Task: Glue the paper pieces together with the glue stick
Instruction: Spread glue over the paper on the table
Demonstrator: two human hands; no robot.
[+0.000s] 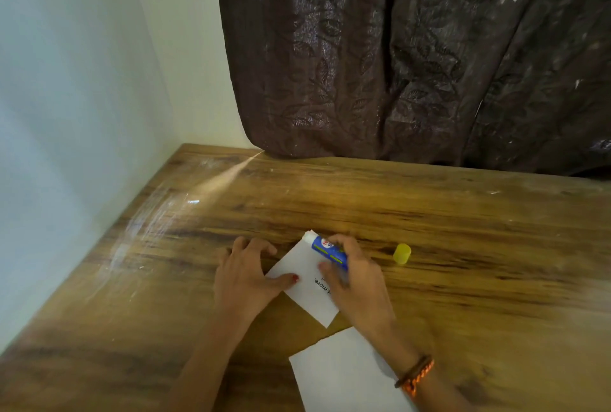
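A small white paper piece [305, 274] with black print lies on the wooden table [463, 246]. My left hand [246, 276] presses flat on its left edge, thumb on the sheet. My right hand [353, 276] grips a blue glue stick [327, 251], uncapped, its white tip touching the paper's far corner. A second white paper piece [344, 375] lies nearer me, partly under my right forearm.
The yellow glue cap [402, 253] lies on its side on the table, just right of my right hand. A dark patterned curtain [413, 54] hangs behind the table's far edge. A pale wall [76, 97] runs along the left side.
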